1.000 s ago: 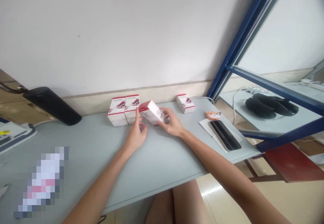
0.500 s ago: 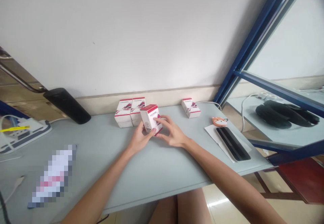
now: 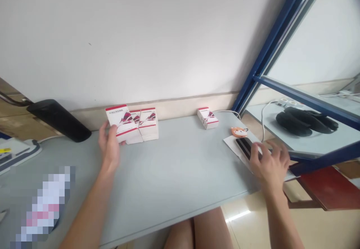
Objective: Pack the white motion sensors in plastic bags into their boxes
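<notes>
My left hand (image 3: 110, 144) grips a small white and red cardboard box (image 3: 119, 120), tilted in front of the left one of two similar boxes. That left box (image 3: 135, 119) is partly covered by it; the right box (image 3: 148, 123) stands against it, its printed face showing. My right hand (image 3: 270, 162) is over the black phone (image 3: 244, 146), fingers spread and slightly blurred. Part of the phone is hidden under the hand; whether the fingertips touch it I cannot tell. The phone lies on a white sheet of paper (image 3: 231, 144).
Another white and red box (image 3: 207, 118) lies near the wall. An orange animal-faced case (image 3: 239, 131) sits behind the phone. At the left are a black cylinder-shaped object (image 3: 60, 119) and a white device (image 3: 21, 151). A blue-framed mirror (image 3: 303, 95) rises at the table's right end.
My left hand has carried the box leftward to the front of the paired boxes. My right hand has let go of that box and moved right, over the phone.
</notes>
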`<control>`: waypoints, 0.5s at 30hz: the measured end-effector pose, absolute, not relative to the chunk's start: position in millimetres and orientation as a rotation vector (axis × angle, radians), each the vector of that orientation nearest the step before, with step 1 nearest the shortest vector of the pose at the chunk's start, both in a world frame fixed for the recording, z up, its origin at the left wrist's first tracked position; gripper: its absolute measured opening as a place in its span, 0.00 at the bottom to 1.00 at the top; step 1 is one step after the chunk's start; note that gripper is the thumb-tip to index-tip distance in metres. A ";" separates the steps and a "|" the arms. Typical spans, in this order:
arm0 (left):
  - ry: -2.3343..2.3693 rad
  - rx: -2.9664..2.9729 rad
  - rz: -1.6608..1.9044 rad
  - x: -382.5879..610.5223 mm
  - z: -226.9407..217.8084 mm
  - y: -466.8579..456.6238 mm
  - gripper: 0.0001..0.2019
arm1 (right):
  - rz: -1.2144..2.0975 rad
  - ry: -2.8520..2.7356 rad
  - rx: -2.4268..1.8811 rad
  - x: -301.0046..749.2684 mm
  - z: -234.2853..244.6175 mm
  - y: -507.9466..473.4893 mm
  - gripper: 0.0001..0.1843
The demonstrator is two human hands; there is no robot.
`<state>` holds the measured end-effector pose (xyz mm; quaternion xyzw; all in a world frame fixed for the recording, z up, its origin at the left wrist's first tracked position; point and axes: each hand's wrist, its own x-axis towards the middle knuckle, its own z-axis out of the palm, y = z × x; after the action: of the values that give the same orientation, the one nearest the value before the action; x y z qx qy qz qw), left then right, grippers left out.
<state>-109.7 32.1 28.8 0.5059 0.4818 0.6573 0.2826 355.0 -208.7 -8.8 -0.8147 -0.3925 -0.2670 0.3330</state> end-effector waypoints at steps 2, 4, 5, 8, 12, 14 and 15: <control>1.332 1.313 1.736 -111.9 28.6 34.3 0.24 | -0.587 -1.125 -2.251 363.8 -29.2 -229.0 0.22; 1.358 1.302 1.723 -111.7 31.2 33.5 0.24 | -0.541 -1.163 -2.286 368.3 -39.0 -235.9 0.24; 1.350 1.295 1.716 -111.3 33.2 32.2 0.25 | -0.529 -1.153 -2.287 369.6 -40.1 -236.3 0.24; 1.300 1.318 1.640 -111.7 40.0 26.4 0.33 | -0.429 -1.102 -2.271 372.2 -35.1 -234.7 0.29; 1.371 1.550 1.524 -117.2 44.7 20.6 0.41 | -0.249 -1.170 -2.270 373.6 -26.4 -236.5 0.40; 1.452 1.648 1.502 -120.2 42.4 21.4 0.40 | -0.204 -1.200 -2.288 373.3 -22.7 -237.2 0.40; 1.511 1.695 1.495 -121.1 40.1 22.7 0.39 | -0.176 -1.206 -2.297 373.2 -20.5 -237.0 0.40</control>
<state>-121.1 22.7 40.1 0.6096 0.5434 0.5376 0.2101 373.2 -237.0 -20.5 -0.8511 -0.4470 -0.0652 0.2674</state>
